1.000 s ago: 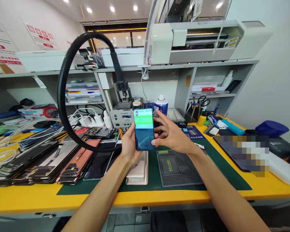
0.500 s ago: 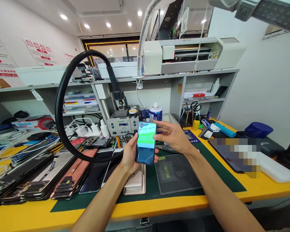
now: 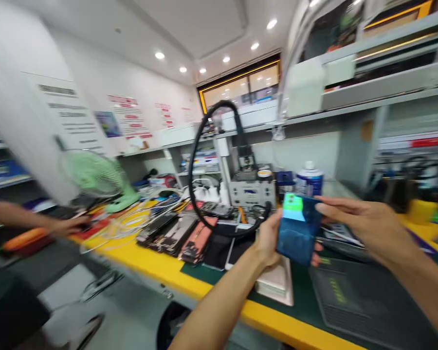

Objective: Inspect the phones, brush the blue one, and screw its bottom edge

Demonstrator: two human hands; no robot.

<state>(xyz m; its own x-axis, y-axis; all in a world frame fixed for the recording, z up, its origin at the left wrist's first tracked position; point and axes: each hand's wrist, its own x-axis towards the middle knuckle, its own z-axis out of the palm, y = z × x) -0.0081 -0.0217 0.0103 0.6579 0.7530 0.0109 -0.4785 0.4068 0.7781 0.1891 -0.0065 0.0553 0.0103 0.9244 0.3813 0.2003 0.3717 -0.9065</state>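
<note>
A dark blue smartphone [image 3: 295, 236] is held up over the bench, its glossy back towards me with a bright green and white reflection near the top. My left hand [image 3: 268, 239] wraps round it from the left and below, fingertips showing at its right edge. The thumb and fingers of my right hand [image 3: 368, 228] pinch the phone at its upper right corner. Beneath my left hand lies a small stack of pale gold phones or tablets [image 3: 275, 287]. Under my right forearm is a dark grey perforated pad [image 3: 350, 296] on the green mat [image 3: 228, 311].
A looped black hose [image 3: 192, 180] rises from a grey bench unit [image 3: 250, 192]. Rows of phone screens [image 3: 197, 240] and white cables [image 3: 131, 221] cover the left side. A spray can [image 3: 309, 180] stands behind the phone. Further left are a green fan [image 3: 91, 170] and another person's hand [image 3: 71, 226].
My view has swung left, bringing the fan and another person's arm into sight. The phone has turned slightly in my hands, and my right fingers have closed at its upper corner.
</note>
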